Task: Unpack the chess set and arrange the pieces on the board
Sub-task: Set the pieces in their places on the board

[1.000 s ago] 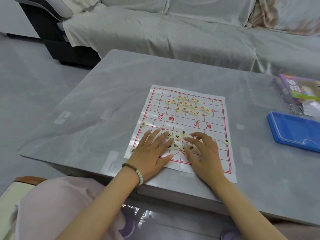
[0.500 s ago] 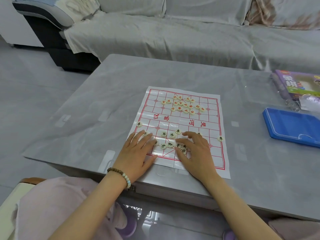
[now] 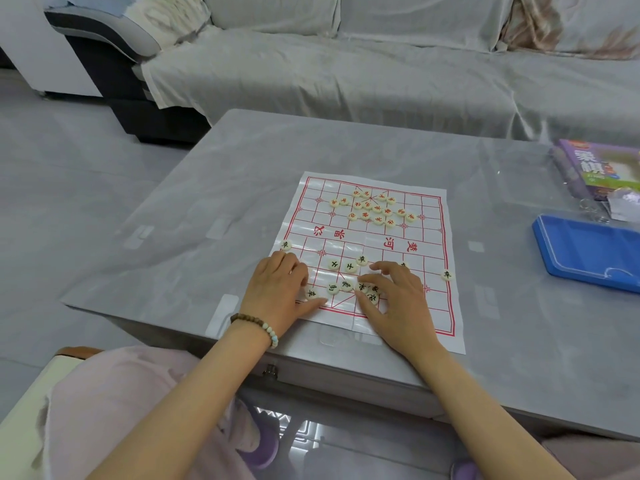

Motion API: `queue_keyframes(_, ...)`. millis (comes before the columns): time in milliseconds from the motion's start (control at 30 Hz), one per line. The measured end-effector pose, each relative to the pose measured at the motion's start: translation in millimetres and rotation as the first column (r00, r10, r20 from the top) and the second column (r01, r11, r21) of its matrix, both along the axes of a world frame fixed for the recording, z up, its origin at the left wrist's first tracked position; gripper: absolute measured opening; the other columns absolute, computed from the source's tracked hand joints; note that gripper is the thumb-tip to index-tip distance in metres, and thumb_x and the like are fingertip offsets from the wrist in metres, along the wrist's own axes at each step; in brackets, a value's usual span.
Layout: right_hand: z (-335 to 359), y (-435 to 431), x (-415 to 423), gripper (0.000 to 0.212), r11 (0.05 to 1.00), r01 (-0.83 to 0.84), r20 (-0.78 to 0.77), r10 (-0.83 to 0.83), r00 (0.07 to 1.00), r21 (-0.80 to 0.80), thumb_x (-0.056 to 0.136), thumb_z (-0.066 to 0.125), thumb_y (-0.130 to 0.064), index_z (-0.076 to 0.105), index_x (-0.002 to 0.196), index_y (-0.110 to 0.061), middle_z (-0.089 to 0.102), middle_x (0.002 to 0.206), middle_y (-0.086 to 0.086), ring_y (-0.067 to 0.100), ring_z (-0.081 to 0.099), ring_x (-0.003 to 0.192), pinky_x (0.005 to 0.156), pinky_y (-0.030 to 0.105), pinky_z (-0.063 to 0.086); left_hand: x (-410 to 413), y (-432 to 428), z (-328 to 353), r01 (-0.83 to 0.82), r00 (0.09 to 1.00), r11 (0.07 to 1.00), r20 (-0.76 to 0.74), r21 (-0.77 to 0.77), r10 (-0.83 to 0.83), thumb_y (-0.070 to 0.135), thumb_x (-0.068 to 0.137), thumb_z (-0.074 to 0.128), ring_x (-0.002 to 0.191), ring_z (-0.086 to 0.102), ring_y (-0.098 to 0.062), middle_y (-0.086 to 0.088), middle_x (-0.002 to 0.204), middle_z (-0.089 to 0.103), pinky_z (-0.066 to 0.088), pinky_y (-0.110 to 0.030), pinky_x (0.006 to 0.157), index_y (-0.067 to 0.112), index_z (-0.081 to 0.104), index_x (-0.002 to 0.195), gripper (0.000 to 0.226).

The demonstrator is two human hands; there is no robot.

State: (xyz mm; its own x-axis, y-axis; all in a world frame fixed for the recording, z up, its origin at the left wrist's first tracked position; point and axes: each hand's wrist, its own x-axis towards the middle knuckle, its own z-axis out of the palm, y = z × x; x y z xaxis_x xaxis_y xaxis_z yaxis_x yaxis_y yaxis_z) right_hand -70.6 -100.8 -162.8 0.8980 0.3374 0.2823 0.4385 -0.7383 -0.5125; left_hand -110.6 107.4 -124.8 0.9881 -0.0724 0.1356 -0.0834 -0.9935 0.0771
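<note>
**Change noted.** A second ago the left hand (image 3: 277,289) lay flat with fingers spread over the near cluster. It now sits drawn back to the board's left margin with the fingers curled under. Whether that grip holds a piece cannot be told, as the knuckles hide the fingertips. The right hand (image 3: 398,299) has gone from fanned to bent. Its thumb and forefinger appear to pinch one of the black pieces (image 3: 348,267) at the near centre.

**Meaning for the task.** The black pieces are spread wider than before, and several sit near line crossings. Sorting is judged well begun but not finished. The red pieces (image 3: 372,207) are bunched on the far half and not yet set out.

**Edges and room.** The board (image 3: 391,237) is a thin sheet lying flat on the table (image 3: 207,202), its near edge close to the table's near edge. One black piece rests on each side border line, so a careless sweep could push one off the sheet. The middle band across the board is bare and free for sliding. The blue case (image 3: 588,251) lies well apart to the right.
</note>
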Motion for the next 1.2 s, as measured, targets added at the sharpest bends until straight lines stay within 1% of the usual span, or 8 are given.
queue_keyframes(133, -1, 1, 0, 0.033, 1.000, -0.001, 0.002, 0.001, 1.000, -0.011, 0.084, 0.053, -0.046, 0.068, 0.106, -0.025, 0.056, 0.120, -0.006, 0.013, 0.050, 0.110, 0.097, 0.031, 0.032, -4, 7, 1, 0.050, 0.997, 0.991, -0.057, -0.127, -0.058, 0.049, 0.088, 0.051, 0.118, 0.038, -0.013, 0.008, 0.123, 0.051, 0.026, -0.024, 0.099, 0.032, 0.055, 0.122, 0.038)
queue_keyframes(400, -1, 1, 1, 0.034, 1.000, 0.003, 0.008, -0.002, 1.000, -0.026, 0.083, 0.054, -0.047, 0.068, 0.106, -0.026, 0.056, 0.118, -0.006, 0.014, 0.051, 0.109, 0.097, 0.033, 0.034, -2, 9, 3, 0.004, 0.995, 0.995, -0.102, -0.104, -0.014, 0.060, 0.083, 0.051, 0.110, 0.042, -0.008, 0.013, 0.114, 0.054, 0.028, -0.021, 0.095, 0.032, 0.056, 0.113, 0.042)
queue_keyframes(500, -1, 1, 1, 0.034, 0.999, 0.005, 0.015, -0.005, 1.000, -0.034, 0.083, 0.055, -0.046, 0.068, 0.106, -0.026, 0.057, 0.118, -0.006, 0.014, 0.051, 0.109, 0.097, 0.033, 0.034, -4, 12, 3, -0.011, 0.993, 0.986, -0.119, -0.167, -0.009, 0.057, 0.082, 0.055, 0.108, 0.042, -0.009, 0.013, 0.111, 0.056, 0.030, -0.022, 0.094, 0.036, 0.055, 0.120, 0.043)
queue_keyframes(667, -1, 1, 1, 0.034, 0.999, 0.004, 0.023, -0.003, 1.000, -0.050, 0.082, 0.056, -0.047, 0.068, 0.106, -0.025, 0.058, 0.118, -0.005, 0.015, 0.051, 0.110, 0.097, 0.030, 0.031, -2, 13, 4, -0.015, 0.996, 0.969, -0.093, -0.246, -0.008, 0.053, 0.082, 0.057, 0.099, 0.045, -0.008, 0.011, 0.102, 0.061, 0.035, -0.023, 0.089, 0.034, 0.063, 0.111, 0.035)
queue_keyframes(867, -1, 0, 2, 0.028, 0.999, 0.001, 0.021, 0.000, 1.000, -0.034, 0.083, 0.063, -0.041, 0.068, 0.106, -0.025, 0.058, 0.115, -0.005, 0.015, 0.052, 0.108, 0.096, 0.030, 0.033, 28, 16, 18, -0.158, 0.985, 0.817, -0.026, -0.554, 0.172, 0.037, 0.080, 0.068, 0.090, 0.050, -0.008, 0.012, 0.090, 0.062, 0.044, -0.026, 0.082, 0.026, 0.067, 0.103, 0.025)
queue_keyframes(967, 0, 1, 1, 0.032, 1.000, -0.008, 0.019, 0.008, 1.000, -0.020, 0.084, 0.059, -0.044, 0.066, 0.110, -0.027, 0.057, 0.120, -0.006, 0.014, 0.050, 0.112, 0.099, 0.035, 0.037, 49, 18, 15, -0.212, 0.976, 0.813, -0.081, -0.542, 0.200, 0.036, 0.081, 0.069, 0.094, 0.052, -0.011, 0.009, 0.093, 0.065, 0.046, -0.029, 0.083, 0.024, 0.069, 0.103, 0.025)
queue_keyframes(1067, 2, 1, 0, 0.043, 0.997, -0.047, -0.005, 0.047, 0.999, -0.061, 0.087, 0.047, -0.052, 0.054, 0.126, -0.035, 0.044, 0.141, -0.011, 0.011, 0.037, 0.131, 0.110, 0.031, 0.021, 63, 13, 9, -0.207, 0.978, 0.860, -0.107, -0.466, 0.177, 0.039, 0.081, 0.068, 0.096, 0.049, -0.010, 0.008, 0.096, 0.067, 0.043, -0.028, 0.086, 0.025, 0.068, 0.105, 0.028)
queue_keyframes(1200, 6, 4, 1, 0.061, 0.967, -0.146, -0.116, 0.124, 0.985, -0.207, 0.088, 0.009, -0.066, 0.019, 0.143, -0.043, 0.005, 0.153, -0.020, 0.002, -0.002, 0.143, 0.118, 0.031, -0.005, 71, 7, 7, -0.186, 0.982, 0.901, -0.115, -0.391, 0.152, 0.041, 0.083, 0.065, 0.099, 0.051, -0.012, 0.005, 0.099, 0.068, 0.041, -0.027, 0.086, 0.024, 0.068, 0.110, 0.032)
